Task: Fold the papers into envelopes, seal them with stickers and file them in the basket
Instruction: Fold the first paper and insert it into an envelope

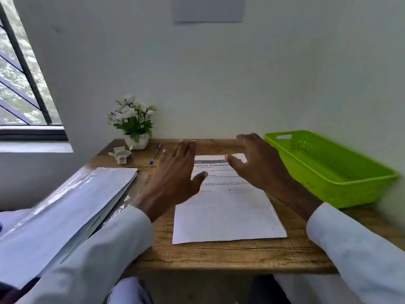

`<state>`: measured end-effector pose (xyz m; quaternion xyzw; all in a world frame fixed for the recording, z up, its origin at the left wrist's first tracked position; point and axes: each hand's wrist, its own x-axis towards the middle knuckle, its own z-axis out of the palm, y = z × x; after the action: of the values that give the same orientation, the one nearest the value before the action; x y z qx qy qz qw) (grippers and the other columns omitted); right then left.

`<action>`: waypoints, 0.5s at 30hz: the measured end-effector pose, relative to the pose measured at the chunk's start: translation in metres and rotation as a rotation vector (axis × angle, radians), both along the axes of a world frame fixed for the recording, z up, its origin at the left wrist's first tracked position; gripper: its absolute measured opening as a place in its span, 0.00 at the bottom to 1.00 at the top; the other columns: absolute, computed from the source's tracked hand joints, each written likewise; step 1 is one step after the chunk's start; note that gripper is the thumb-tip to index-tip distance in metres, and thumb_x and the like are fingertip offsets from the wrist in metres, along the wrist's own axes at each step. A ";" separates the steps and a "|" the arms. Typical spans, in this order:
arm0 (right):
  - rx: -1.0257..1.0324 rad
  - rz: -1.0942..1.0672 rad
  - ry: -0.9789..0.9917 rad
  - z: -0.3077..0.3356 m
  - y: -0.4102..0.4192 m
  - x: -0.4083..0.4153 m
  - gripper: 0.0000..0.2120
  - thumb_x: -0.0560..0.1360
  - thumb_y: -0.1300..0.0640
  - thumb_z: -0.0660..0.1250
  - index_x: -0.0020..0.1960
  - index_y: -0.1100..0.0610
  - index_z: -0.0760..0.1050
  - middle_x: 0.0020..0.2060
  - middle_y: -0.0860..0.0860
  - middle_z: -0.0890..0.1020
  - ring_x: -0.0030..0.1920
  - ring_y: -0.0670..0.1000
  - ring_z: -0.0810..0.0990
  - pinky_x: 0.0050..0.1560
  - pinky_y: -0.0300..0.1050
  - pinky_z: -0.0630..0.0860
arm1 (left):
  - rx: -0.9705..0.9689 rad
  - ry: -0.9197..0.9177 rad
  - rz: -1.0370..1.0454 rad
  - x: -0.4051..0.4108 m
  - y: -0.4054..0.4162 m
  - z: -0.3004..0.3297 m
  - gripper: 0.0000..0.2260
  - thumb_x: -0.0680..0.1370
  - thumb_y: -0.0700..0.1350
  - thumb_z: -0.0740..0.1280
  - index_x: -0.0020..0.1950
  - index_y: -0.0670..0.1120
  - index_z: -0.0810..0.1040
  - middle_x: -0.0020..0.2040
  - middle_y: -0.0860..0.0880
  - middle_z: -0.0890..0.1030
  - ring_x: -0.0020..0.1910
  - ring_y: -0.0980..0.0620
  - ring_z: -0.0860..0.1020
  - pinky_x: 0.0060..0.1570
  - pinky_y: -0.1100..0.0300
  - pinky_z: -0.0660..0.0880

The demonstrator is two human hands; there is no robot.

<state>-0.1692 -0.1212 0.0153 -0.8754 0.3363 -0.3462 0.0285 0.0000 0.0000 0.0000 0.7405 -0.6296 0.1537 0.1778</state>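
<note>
Your sheet of paper (228, 213) lies flat on the desk (219, 257), its long axis running from you toward the wall. Both hands hover over its far, printed end: your left hand (175, 174) and your right hand (258, 163) are spread wide, holding nothing. The far edge sits just ahead of your fingertips, equally near to both. The green basket (328, 167) waits to your right.
</note>
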 end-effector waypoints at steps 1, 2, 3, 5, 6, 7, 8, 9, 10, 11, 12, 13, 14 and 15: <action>0.046 -0.043 0.018 -0.005 -0.002 -0.003 0.17 0.74 0.45 0.69 0.59 0.54 0.76 0.54 0.51 0.80 0.56 0.55 0.78 0.46 0.44 0.67 | 0.011 0.046 0.033 0.004 0.001 -0.004 0.33 0.77 0.60 0.62 0.75 0.43 0.58 0.73 0.44 0.66 0.72 0.43 0.64 0.65 0.49 0.68; 0.095 -0.081 0.039 -0.008 -0.005 -0.004 0.11 0.74 0.45 0.69 0.49 0.50 0.76 0.44 0.48 0.80 0.49 0.56 0.77 0.38 0.43 0.63 | 0.033 0.096 0.080 0.007 0.002 -0.005 0.33 0.77 0.62 0.62 0.74 0.45 0.60 0.71 0.45 0.68 0.69 0.44 0.68 0.58 0.52 0.71; 0.147 -0.122 0.066 -0.014 -0.011 -0.008 0.11 0.73 0.44 0.70 0.41 0.50 0.73 0.37 0.46 0.76 0.43 0.55 0.75 0.34 0.43 0.61 | 0.082 0.106 0.136 0.011 0.003 -0.009 0.33 0.76 0.65 0.61 0.74 0.46 0.61 0.71 0.46 0.69 0.67 0.45 0.70 0.52 0.54 0.71; 0.254 -0.185 0.118 -0.024 -0.019 -0.012 0.14 0.72 0.43 0.71 0.40 0.53 0.73 0.34 0.46 0.75 0.40 0.52 0.73 0.35 0.44 0.61 | 0.225 0.082 0.213 0.014 0.004 -0.013 0.34 0.75 0.68 0.59 0.72 0.47 0.64 0.68 0.46 0.73 0.63 0.46 0.73 0.47 0.56 0.68; 0.291 -0.197 0.121 -0.026 -0.021 -0.014 0.15 0.71 0.43 0.71 0.43 0.55 0.75 0.36 0.47 0.77 0.40 0.51 0.75 0.37 0.45 0.63 | 0.286 0.058 0.228 0.013 0.003 -0.014 0.34 0.74 0.70 0.58 0.70 0.47 0.66 0.66 0.46 0.75 0.61 0.46 0.74 0.45 0.57 0.67; 0.328 -0.205 0.139 -0.030 -0.025 -0.015 0.17 0.71 0.43 0.72 0.45 0.58 0.76 0.39 0.48 0.79 0.42 0.52 0.78 0.37 0.46 0.65 | 0.321 0.057 0.246 0.016 0.001 -0.017 0.35 0.73 0.72 0.57 0.68 0.48 0.68 0.64 0.46 0.76 0.60 0.46 0.74 0.44 0.57 0.67; 0.345 -0.212 0.141 -0.034 -0.028 -0.017 0.19 0.71 0.43 0.72 0.46 0.60 0.77 0.40 0.50 0.81 0.43 0.53 0.80 0.38 0.48 0.69 | 0.344 0.068 0.258 0.019 -0.001 -0.019 0.36 0.71 0.74 0.57 0.67 0.48 0.69 0.63 0.45 0.76 0.59 0.45 0.74 0.44 0.56 0.68; 0.372 -0.215 0.136 -0.039 -0.032 -0.018 0.21 0.70 0.42 0.73 0.47 0.61 0.78 0.42 0.52 0.83 0.43 0.54 0.81 0.40 0.49 0.73 | 0.354 0.098 0.267 0.021 -0.003 -0.022 0.38 0.69 0.76 0.57 0.67 0.49 0.69 0.63 0.45 0.75 0.59 0.44 0.73 0.45 0.55 0.71; 0.399 -0.216 0.126 -0.042 -0.034 -0.020 0.22 0.69 0.42 0.74 0.48 0.61 0.79 0.43 0.53 0.84 0.44 0.54 0.82 0.43 0.50 0.77 | 0.365 0.144 0.266 0.022 -0.004 -0.024 0.39 0.68 0.76 0.58 0.68 0.49 0.68 0.64 0.44 0.74 0.60 0.44 0.72 0.48 0.54 0.73; 0.430 -0.211 0.096 -0.046 -0.036 -0.020 0.22 0.69 0.42 0.75 0.49 0.61 0.79 0.44 0.53 0.84 0.44 0.54 0.82 0.46 0.52 0.78 | 0.362 0.181 0.253 0.022 -0.007 -0.026 0.39 0.69 0.75 0.59 0.70 0.50 0.67 0.65 0.44 0.73 0.62 0.44 0.71 0.51 0.54 0.72; 0.470 -0.192 0.052 -0.049 -0.038 -0.019 0.22 0.68 0.43 0.76 0.49 0.61 0.79 0.45 0.53 0.84 0.45 0.54 0.83 0.48 0.53 0.79 | 0.364 0.227 0.237 0.022 -0.010 -0.027 0.39 0.69 0.74 0.61 0.71 0.50 0.66 0.66 0.44 0.72 0.64 0.44 0.69 0.53 0.53 0.71; 0.532 -0.163 -0.021 -0.050 -0.039 -0.019 0.22 0.67 0.45 0.77 0.49 0.61 0.78 0.46 0.53 0.84 0.45 0.54 0.83 0.48 0.54 0.80 | 0.356 0.272 0.224 0.021 -0.013 -0.027 0.39 0.69 0.72 0.64 0.72 0.49 0.65 0.67 0.44 0.71 0.65 0.44 0.68 0.55 0.53 0.69; 0.622 -0.129 -0.113 -0.050 -0.040 -0.018 0.20 0.66 0.49 0.79 0.49 0.60 0.78 0.46 0.53 0.84 0.45 0.52 0.83 0.46 0.52 0.80 | 0.339 0.323 0.211 0.022 -0.015 -0.026 0.39 0.69 0.70 0.66 0.73 0.49 0.65 0.68 0.45 0.70 0.65 0.44 0.67 0.57 0.54 0.68; 0.722 -0.084 -0.214 -0.049 -0.040 -0.017 0.17 0.67 0.54 0.79 0.50 0.60 0.79 0.47 0.52 0.84 0.43 0.50 0.83 0.42 0.48 0.80 | 0.311 0.378 0.201 0.023 -0.018 -0.026 0.40 0.69 0.69 0.69 0.73 0.48 0.65 0.67 0.45 0.70 0.64 0.45 0.68 0.57 0.54 0.68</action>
<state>-0.1865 -0.1609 -0.0338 -0.7533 0.4674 -0.2956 0.3559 0.0225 -0.0175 -0.0259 0.8334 -0.5244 -0.0688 0.1602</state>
